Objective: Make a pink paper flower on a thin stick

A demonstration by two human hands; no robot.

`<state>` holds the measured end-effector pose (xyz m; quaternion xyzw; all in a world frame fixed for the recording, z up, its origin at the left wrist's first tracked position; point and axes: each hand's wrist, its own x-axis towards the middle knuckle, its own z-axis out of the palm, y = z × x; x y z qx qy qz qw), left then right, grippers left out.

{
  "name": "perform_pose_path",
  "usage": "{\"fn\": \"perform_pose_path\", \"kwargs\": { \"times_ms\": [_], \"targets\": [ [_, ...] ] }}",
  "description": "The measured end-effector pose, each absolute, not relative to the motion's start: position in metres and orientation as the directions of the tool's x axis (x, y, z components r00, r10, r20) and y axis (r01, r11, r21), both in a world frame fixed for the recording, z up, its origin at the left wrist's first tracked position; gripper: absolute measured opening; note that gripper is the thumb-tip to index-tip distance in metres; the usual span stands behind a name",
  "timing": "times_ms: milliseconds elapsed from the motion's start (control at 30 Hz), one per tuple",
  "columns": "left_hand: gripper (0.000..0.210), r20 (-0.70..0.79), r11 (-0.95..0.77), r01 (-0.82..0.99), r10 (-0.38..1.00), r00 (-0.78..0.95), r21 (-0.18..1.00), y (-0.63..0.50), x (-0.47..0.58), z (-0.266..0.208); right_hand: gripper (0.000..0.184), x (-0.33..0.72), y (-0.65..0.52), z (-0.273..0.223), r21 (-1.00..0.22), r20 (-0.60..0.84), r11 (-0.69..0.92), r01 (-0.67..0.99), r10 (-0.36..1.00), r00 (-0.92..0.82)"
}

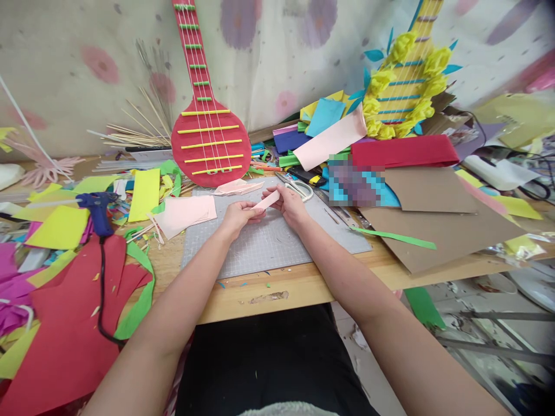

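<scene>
Handicraft workshop, as indicated by a wooden worktop (303, 282), gridded cutting mat (243, 257), blue glue gun (96, 209) at left, heaped coloured sheets (71, 323), thin sticks (136, 137) at far left, decorated stringed model instrument (211, 151) beyond.

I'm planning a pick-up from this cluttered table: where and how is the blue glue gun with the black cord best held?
Grip the blue glue gun by its handle, probably coming from the near side: the handle points that way, with the black cord trailing from its end, while the body lies crosswise beyond it.
</scene>
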<state>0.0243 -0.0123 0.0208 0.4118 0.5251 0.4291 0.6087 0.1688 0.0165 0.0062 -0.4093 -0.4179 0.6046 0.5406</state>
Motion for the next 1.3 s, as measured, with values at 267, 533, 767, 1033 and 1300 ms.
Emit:
{"fn": "perform_pose_path", "kwargs": {
  "times_ms": [267, 533, 767, 1033, 1300],
  "targets": [
    [0.022, -0.287, 0.295, -0.078, 0.953, 0.099, 0.952, -0.012, 0.022, 0.020, 0.030, 0.174, 0.023, 0.006, -0.939, -0.051, -0.052, -0.341, 0.999, -0.012],
    [0.024, -0.276, 0.278, -0.116, 0.960, 0.040, 0.953, -0.011, 0.024, 0.017, 0.031, 0.170, 0.017, 0.005, -0.956, -0.060, -0.107, -0.272, 0.983, -0.176],
    [0.032, -0.273, 0.270, 0.041, 0.946, 0.174, 0.962, -0.011, 0.005, 0.025, 0.018, 0.171, 0.018, 0.004, -0.969, -0.060, -0.080, -0.235, 0.994, -0.088],
    [0.020, -0.112, 0.104, 0.097, 0.990, 0.083, 0.990, -0.007, 0.015, 0.010, 0.022, 0.164, 0.014, 0.003, -0.984, -0.047, -0.075, -0.164, 0.985, -0.168],
    [0.018, -0.203, 0.196, 0.119, 0.978, 0.045, 0.973, -0.006, 0.012, 0.013, 0.019, 0.170, 0.016, 0.005, -0.970, -0.089, -0.102, -0.221, 0.994, -0.067]
  ]
}}
